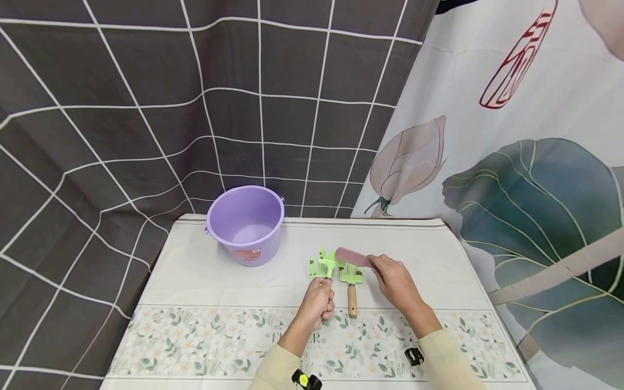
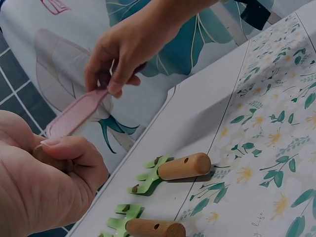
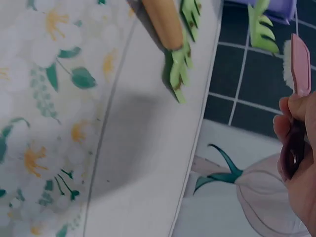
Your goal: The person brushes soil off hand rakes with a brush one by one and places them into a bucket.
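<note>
Your left hand (image 1: 316, 300) is wrapped round the wooden handle of a green hand rake (image 1: 330, 259), with the tined head sticking out past your fist toward the far side of the table. In the left wrist view a bit of the handle shows right by your thumb. Your right hand (image 1: 397, 279) has the pink brush (image 1: 353, 257) by its dark handle, pinched near the neck, so the brush head pokes out beyond your fingers to the left. Its tip is right up by the rake's tines, white bristles (image 3: 287, 64) on the rake side; can't tell if they're actually touching. Below that, a second rake (image 1: 352, 275) lies on the tablecloth (image 1: 205, 338) between your hands, and a third rake (image 2: 143, 228) lies just left of it, partly hidden in the head view. Purple bucket (image 1: 263, 246) stands farther back, off to the left.
</note>
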A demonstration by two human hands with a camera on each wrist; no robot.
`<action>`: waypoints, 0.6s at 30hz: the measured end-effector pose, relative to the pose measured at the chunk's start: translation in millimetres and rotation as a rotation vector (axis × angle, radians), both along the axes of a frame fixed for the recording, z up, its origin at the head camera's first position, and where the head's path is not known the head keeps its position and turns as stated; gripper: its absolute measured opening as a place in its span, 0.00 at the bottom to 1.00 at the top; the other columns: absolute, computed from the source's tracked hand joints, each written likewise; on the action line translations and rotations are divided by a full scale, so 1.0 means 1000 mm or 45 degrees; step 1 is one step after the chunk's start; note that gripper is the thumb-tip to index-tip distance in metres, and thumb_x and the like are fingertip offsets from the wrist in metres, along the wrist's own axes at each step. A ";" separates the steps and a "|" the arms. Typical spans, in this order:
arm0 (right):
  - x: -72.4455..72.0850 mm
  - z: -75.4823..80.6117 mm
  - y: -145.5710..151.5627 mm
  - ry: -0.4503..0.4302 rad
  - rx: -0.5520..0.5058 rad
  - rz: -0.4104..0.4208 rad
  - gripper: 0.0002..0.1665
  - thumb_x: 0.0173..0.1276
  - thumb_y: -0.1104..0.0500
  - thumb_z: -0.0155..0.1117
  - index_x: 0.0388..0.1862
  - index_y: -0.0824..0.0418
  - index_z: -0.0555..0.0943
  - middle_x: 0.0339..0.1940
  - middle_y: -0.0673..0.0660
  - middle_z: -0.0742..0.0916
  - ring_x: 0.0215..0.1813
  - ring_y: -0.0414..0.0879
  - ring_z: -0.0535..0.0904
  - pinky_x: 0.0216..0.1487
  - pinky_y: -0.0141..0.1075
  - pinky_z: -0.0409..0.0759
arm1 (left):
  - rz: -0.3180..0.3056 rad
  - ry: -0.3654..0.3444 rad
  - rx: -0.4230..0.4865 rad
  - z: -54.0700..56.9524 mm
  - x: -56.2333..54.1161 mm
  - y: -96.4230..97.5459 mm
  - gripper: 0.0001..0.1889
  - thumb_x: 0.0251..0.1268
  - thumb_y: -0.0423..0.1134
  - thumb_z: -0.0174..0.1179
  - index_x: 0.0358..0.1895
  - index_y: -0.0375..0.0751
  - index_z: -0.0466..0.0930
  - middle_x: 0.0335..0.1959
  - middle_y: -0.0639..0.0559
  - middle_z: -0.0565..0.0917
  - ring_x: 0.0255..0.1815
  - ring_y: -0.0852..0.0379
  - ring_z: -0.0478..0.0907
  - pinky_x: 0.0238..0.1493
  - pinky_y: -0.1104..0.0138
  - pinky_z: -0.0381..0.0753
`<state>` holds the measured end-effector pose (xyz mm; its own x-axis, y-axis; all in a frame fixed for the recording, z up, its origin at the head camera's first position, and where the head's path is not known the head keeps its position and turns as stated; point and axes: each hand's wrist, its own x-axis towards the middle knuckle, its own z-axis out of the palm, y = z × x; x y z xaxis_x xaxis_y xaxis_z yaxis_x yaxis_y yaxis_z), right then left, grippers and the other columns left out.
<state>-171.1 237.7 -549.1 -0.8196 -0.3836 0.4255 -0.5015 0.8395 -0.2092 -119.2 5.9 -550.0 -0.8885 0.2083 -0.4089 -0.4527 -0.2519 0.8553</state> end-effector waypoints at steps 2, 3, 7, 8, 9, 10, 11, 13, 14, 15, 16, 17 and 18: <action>0.002 -0.004 -0.003 -0.009 0.025 0.031 0.18 0.70 0.64 0.70 0.58 0.60 0.83 0.41 0.54 0.89 0.41 0.49 0.86 0.34 0.42 0.77 | -0.001 -0.003 0.003 0.000 0.000 0.000 0.16 0.86 0.42 0.38 0.63 0.36 0.62 0.30 0.55 0.68 0.19 0.66 0.60 0.13 0.78 0.58; 0.003 -0.006 -0.004 -0.014 0.033 0.035 0.18 0.70 0.64 0.71 0.58 0.60 0.83 0.41 0.54 0.89 0.41 0.49 0.86 0.35 0.42 0.77 | -0.004 -0.002 0.006 0.000 0.000 0.000 0.15 0.86 0.42 0.38 0.63 0.36 0.62 0.30 0.55 0.68 0.19 0.66 0.60 0.13 0.78 0.58; 0.003 -0.009 -0.005 -0.025 0.032 -0.007 0.17 0.70 0.64 0.71 0.57 0.59 0.84 0.41 0.54 0.89 0.41 0.49 0.86 0.35 0.43 0.78 | -0.020 0.003 0.014 0.001 0.001 0.000 0.14 0.86 0.42 0.38 0.61 0.36 0.62 0.30 0.55 0.68 0.19 0.67 0.60 0.13 0.79 0.59; 0.002 -0.008 -0.005 -0.027 0.026 -0.018 0.18 0.69 0.64 0.71 0.57 0.59 0.84 0.41 0.54 0.89 0.41 0.50 0.86 0.35 0.43 0.78 | -0.022 0.004 0.016 0.002 0.002 0.000 0.14 0.86 0.41 0.38 0.61 0.36 0.62 0.30 0.55 0.68 0.19 0.67 0.60 0.13 0.78 0.59; 0.001 -0.007 -0.004 -0.027 0.021 -0.028 0.18 0.69 0.65 0.71 0.57 0.60 0.84 0.41 0.54 0.89 0.41 0.50 0.86 0.34 0.43 0.78 | -0.021 0.003 0.020 0.002 0.002 -0.001 0.14 0.86 0.41 0.38 0.61 0.36 0.62 0.30 0.55 0.68 0.19 0.67 0.60 0.13 0.79 0.59; 0.000 -0.006 -0.004 -0.027 0.020 -0.035 0.18 0.70 0.65 0.70 0.58 0.60 0.84 0.41 0.55 0.89 0.41 0.51 0.86 0.34 0.43 0.78 | -0.019 0.007 0.018 0.002 0.003 -0.001 0.14 0.86 0.41 0.37 0.62 0.36 0.61 0.30 0.55 0.67 0.19 0.67 0.59 0.13 0.79 0.59; -0.001 -0.005 -0.003 -0.027 0.020 -0.039 0.18 0.70 0.65 0.70 0.58 0.60 0.83 0.41 0.55 0.89 0.42 0.51 0.86 0.34 0.43 0.78 | -0.016 0.007 0.021 0.002 0.003 -0.001 0.14 0.86 0.41 0.37 0.62 0.36 0.61 0.30 0.55 0.67 0.19 0.67 0.59 0.13 0.79 0.58; -0.003 -0.003 -0.002 -0.028 0.015 -0.043 0.18 0.70 0.66 0.70 0.58 0.61 0.83 0.41 0.56 0.89 0.42 0.52 0.86 0.34 0.45 0.79 | -0.011 0.003 0.024 0.002 0.003 -0.001 0.15 0.86 0.41 0.37 0.62 0.36 0.61 0.30 0.55 0.67 0.19 0.67 0.59 0.13 0.79 0.58; -0.004 -0.002 -0.001 -0.029 0.009 -0.048 0.18 0.70 0.66 0.70 0.59 0.62 0.83 0.41 0.56 0.88 0.42 0.52 0.86 0.35 0.45 0.80 | -0.009 -0.001 0.023 0.002 0.003 -0.001 0.15 0.86 0.41 0.37 0.63 0.36 0.61 0.30 0.55 0.67 0.19 0.67 0.59 0.13 0.79 0.58; -0.005 -0.001 0.000 -0.028 0.004 -0.056 0.19 0.70 0.66 0.70 0.59 0.62 0.82 0.41 0.57 0.88 0.42 0.52 0.86 0.35 0.46 0.80 | -0.007 -0.003 0.022 0.002 0.003 -0.001 0.15 0.86 0.42 0.37 0.63 0.36 0.61 0.30 0.55 0.67 0.19 0.67 0.60 0.13 0.79 0.58; -0.005 0.001 0.001 -0.029 -0.003 -0.065 0.19 0.70 0.67 0.70 0.59 0.63 0.82 0.41 0.57 0.88 0.42 0.53 0.86 0.35 0.47 0.81 | -0.007 -0.004 0.019 0.003 0.003 -0.001 0.16 0.86 0.42 0.38 0.64 0.36 0.61 0.31 0.55 0.68 0.19 0.67 0.60 0.13 0.79 0.59; -0.005 0.002 0.002 -0.034 -0.012 -0.077 0.20 0.69 0.67 0.70 0.59 0.63 0.82 0.41 0.58 0.88 0.42 0.53 0.86 0.36 0.48 0.82 | -0.006 -0.010 0.018 0.002 0.003 -0.001 0.16 0.86 0.42 0.38 0.64 0.36 0.61 0.31 0.55 0.68 0.20 0.67 0.60 0.13 0.79 0.58; -0.005 0.003 0.004 -0.043 -0.020 -0.092 0.20 0.69 0.67 0.70 0.59 0.64 0.82 0.41 0.58 0.88 0.42 0.53 0.86 0.37 0.49 0.82 | -0.005 -0.011 0.013 0.003 0.003 -0.001 0.16 0.86 0.42 0.38 0.64 0.36 0.61 0.31 0.55 0.68 0.20 0.67 0.60 0.13 0.79 0.59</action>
<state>-176.0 241.6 -545.9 -0.8588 -0.3166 0.4028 -0.4323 0.8697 -0.2381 -116.6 5.3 -547.4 -0.8839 0.2162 -0.4147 -0.4614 -0.2588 0.8486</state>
